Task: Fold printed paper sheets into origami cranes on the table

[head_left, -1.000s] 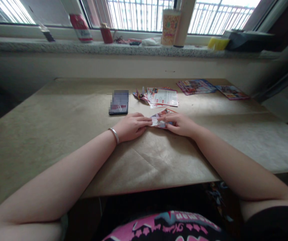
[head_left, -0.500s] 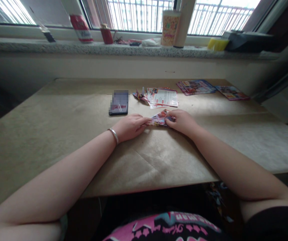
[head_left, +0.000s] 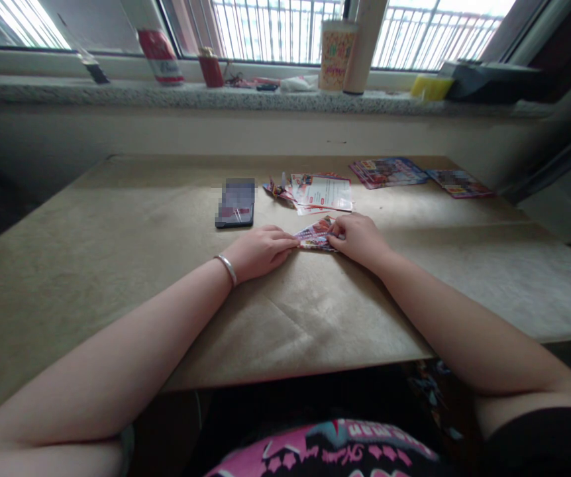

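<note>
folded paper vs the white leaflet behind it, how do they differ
The folded paper is creased small and pointed; the white leaflet lies open and flat. The folded paper is touched by the left hand and gripped by the right hand; the white leaflet lies untouched. Both are colour-printed, on the table.

left hand (head_left: 260, 250) flat on folded paper (head_left: 316, 234) | right hand (head_left: 358, 237) pinching it

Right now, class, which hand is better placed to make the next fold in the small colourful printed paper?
Probably the right hand: its fingers seem to grip the printed paper at its right edge, while the left hand lies flat, fingertips pinning the left tip.
</note>
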The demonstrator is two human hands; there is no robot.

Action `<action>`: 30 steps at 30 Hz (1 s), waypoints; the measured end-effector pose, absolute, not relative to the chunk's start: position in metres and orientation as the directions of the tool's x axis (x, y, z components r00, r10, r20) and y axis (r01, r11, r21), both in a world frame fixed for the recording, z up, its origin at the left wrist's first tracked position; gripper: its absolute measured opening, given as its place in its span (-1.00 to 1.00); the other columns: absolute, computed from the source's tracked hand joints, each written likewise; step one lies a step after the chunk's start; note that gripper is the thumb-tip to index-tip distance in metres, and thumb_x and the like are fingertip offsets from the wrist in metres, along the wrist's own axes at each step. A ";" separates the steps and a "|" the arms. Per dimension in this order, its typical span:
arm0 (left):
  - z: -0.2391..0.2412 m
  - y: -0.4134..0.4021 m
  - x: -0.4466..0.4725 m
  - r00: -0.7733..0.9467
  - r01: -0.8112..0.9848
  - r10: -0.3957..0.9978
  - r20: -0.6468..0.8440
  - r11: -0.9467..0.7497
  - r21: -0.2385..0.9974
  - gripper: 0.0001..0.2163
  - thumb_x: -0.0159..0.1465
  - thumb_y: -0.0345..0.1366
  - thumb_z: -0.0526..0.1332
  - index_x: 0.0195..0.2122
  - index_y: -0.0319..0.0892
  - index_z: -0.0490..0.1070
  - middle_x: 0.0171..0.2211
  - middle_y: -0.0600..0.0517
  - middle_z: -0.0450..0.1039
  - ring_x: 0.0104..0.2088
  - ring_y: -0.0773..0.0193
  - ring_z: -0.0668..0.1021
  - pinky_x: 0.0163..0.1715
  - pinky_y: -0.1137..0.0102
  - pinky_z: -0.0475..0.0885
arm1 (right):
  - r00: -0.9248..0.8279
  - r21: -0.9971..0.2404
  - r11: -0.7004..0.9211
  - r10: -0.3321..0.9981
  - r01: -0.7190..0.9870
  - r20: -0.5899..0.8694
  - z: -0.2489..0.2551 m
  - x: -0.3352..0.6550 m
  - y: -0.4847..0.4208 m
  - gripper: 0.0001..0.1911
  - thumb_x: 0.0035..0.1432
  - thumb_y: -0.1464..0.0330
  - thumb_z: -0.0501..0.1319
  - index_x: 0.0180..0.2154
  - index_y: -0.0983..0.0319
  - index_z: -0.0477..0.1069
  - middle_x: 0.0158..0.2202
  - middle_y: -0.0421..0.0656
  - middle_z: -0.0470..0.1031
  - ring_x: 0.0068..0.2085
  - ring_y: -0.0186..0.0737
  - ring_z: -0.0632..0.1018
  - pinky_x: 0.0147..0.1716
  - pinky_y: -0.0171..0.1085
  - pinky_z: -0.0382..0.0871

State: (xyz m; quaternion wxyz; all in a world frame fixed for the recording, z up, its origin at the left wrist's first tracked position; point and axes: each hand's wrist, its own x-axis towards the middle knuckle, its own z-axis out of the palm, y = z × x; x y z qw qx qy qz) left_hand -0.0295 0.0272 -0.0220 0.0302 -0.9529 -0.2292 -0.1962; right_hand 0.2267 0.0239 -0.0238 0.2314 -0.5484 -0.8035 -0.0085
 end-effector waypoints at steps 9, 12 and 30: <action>-0.020 0.026 -0.028 0.838 0.430 0.422 0.346 -0.901 0.057 -0.69 0.33 -0.33 0.06 0.05 -0.16 0.43 -0.03 -0.06 0.52 -0.09 0.18 0.51 -0.04 0.24 0.46 | -0.257 -0.081 0.309 0.887 0.948 0.384 -0.014 0.231 0.015 -0.93 -0.01 0.34 0.23 -0.48 0.19 0.44 -0.42 -0.06 0.53 -0.28 -0.04 0.45 -0.23 -0.09 0.23; -0.019 0.025 -0.027 0.845 0.429 0.416 0.337 -0.903 0.040 -0.69 0.33 -0.32 0.07 0.06 -0.15 0.43 -0.01 -0.04 0.51 -0.10 0.19 0.50 -0.05 0.26 0.46 | -0.307 0.004 0.342 0.840 0.940 0.447 -0.013 0.223 0.011 -0.84 0.11 0.32 0.16 -0.32 0.22 0.48 -0.27 0.00 0.56 -0.17 0.02 0.44 -0.09 -0.02 0.19; -0.020 0.023 -0.025 0.823 0.462 0.436 0.365 -0.887 0.017 -0.74 0.33 -0.35 0.08 -0.06 -0.15 0.51 -0.15 -0.05 0.56 -0.18 0.22 0.52 -0.13 0.31 0.46 | -0.361 -0.256 0.432 0.889 0.865 0.282 -0.026 0.213 0.024 -0.78 0.13 0.21 0.21 -0.41 0.22 0.46 -0.31 -0.07 0.52 -0.19 -0.13 0.46 -0.17 -0.23 0.25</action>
